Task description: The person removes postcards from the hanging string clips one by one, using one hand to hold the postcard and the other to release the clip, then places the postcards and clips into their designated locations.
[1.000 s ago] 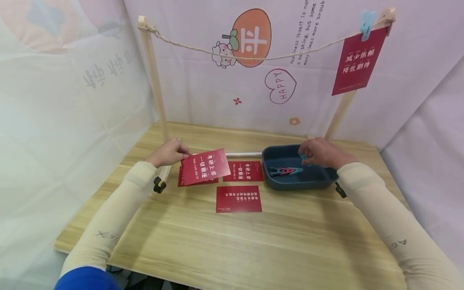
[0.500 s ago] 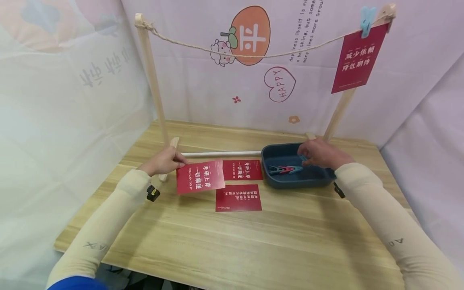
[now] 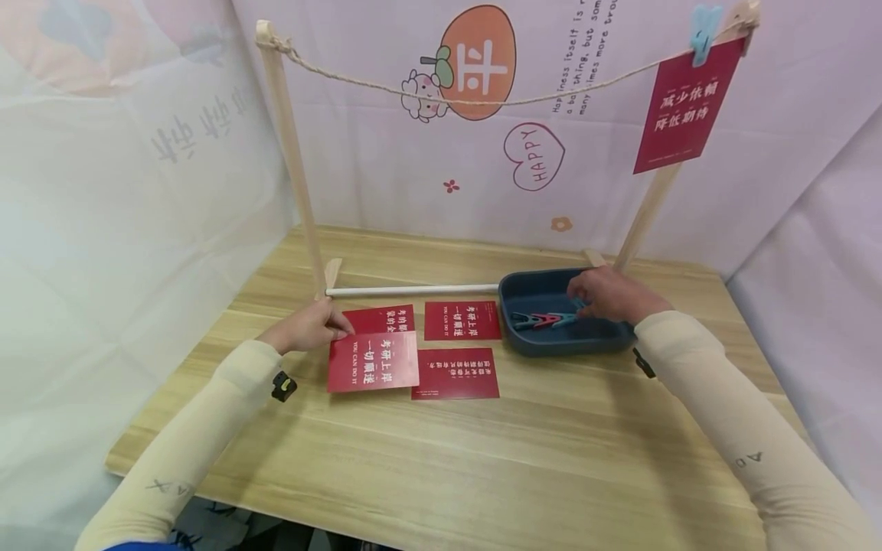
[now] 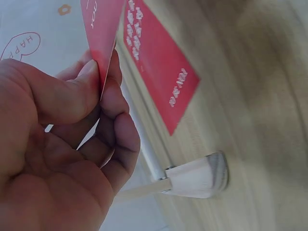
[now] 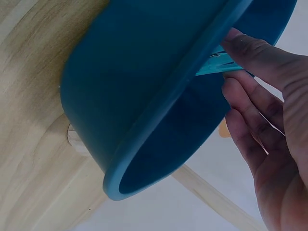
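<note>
My left hand [image 3: 306, 327] pinches the corner of a red card [image 3: 374, 361] with white lettering, between thumb and fingers, as the left wrist view confirms. The card is held above the table, overlapping another red card [image 3: 386, 317] beneath. Over the dark blue basin [image 3: 565, 346], my right hand [image 3: 613, 295] reaches inside. Its thumb and fingers pinch a teal clothespin [image 5: 219, 62], partly hidden by the basin rim in the right wrist view. Several more clothespins [image 3: 544, 320], teal and red among them, lie on the basin's floor.
Two further red cards lie flat, one by the basin [image 3: 462, 320], one nearer [image 3: 456, 375]. A twine line [image 3: 482, 102] sags between wooden posts [image 3: 292, 153]. At its right end a light blue clothespin [image 3: 703, 34] holds a red card [image 3: 689, 107]. A white rod [image 3: 413, 291] crosses behind.
My left hand has drawn the held card toward the table's front and slightly left, uncovering part of the card beneath. My right hand has stayed at the basin with little movement.
</note>
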Tool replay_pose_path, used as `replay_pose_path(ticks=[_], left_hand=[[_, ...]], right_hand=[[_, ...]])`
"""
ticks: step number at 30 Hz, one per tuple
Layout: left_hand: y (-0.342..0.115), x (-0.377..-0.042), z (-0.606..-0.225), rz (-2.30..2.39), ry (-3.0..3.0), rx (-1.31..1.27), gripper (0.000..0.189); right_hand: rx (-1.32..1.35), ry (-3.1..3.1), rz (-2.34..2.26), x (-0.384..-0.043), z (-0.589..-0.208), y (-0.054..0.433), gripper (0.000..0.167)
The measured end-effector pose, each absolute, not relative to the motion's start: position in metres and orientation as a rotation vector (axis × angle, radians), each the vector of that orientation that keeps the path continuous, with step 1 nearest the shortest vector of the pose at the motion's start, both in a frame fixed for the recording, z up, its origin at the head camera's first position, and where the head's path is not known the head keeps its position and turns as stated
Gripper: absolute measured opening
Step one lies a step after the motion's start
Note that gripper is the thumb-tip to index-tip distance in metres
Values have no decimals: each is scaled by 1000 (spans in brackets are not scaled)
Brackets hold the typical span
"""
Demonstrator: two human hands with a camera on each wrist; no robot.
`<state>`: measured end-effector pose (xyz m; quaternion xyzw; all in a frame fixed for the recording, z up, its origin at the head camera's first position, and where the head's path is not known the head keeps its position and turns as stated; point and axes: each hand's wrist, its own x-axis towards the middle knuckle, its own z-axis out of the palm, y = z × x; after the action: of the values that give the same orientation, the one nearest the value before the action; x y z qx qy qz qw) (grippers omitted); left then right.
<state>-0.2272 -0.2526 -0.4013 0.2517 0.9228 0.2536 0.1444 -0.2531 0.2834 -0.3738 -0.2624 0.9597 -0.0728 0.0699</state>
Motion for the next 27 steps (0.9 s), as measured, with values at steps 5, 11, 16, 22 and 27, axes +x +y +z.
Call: replay_pose_path(ticks=[5,11,16,22,27], left_hand=[[-257,-225,-408,710,2668,727,18],[-262,-223,-414,724,2661,705,18],[-265,-222,-418,759,2642,684,19],[-267,-220,-422,769,2637,671,19],[-267,-218,-423,738,2654,667,20]], right_hand=[[-780,2882,-193,-255,-376,283,34],[-787,2875,-170,-255,-376,283,34],[-786,2870,-137,-254,-377,283,34],[-792,2858,-85,-257,-382,282,33],[-812,2843,-35,-259,-385,282,31]])
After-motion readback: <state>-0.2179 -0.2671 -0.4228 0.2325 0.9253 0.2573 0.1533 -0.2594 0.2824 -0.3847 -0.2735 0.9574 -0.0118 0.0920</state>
